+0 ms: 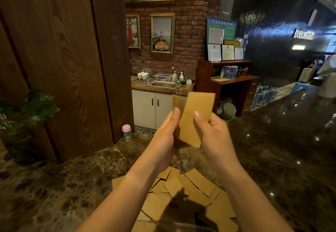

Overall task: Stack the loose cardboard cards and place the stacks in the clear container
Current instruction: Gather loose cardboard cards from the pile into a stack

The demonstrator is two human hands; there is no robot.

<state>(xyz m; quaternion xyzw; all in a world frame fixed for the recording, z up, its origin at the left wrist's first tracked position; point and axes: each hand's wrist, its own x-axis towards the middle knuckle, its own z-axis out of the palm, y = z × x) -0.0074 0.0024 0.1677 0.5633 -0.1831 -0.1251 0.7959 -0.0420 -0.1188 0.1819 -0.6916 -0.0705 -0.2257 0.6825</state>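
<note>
1. Counter (272, 159): dark marble, glossy, spanning the foreground and running off to the right.
2. Wood wall (54, 59): dark panels, filling the left side behind the counter.
3. Brick wall (189, 31): carrying gold-framed pictures (162, 33); below it a sink (164, 84) set over white cabinets (151, 109).
4. Plant (27, 109): green leaves, standing on the counter at far left, against the wood wall.
5. Loose cards (190, 195): brown cardboard, lying in an untidy overlapping heap on the counter, below and between the forearms.
6. Container (181, 225): clear, only its rim visible at the bottom edge, just beside the heap on the near side; contents not discernible.
7. Held cards (196, 119): raised above the counter, roughly upright, tilted slightly right; at least two, the front one offset from the one behind, whose corrugated edge shows at upper left.
8. Left hand (166, 135): grasping the held cards at their left edge, thumb extended up along them, fingers hidden behind.
9. Right hand (214, 133): grasping the same cards at the right edge, thumb pressed on the front face, fingers curled behind.
10. Jar (126, 132): small, green, pink lid, upright at the counter's far edge, well apart from the heap.
</note>
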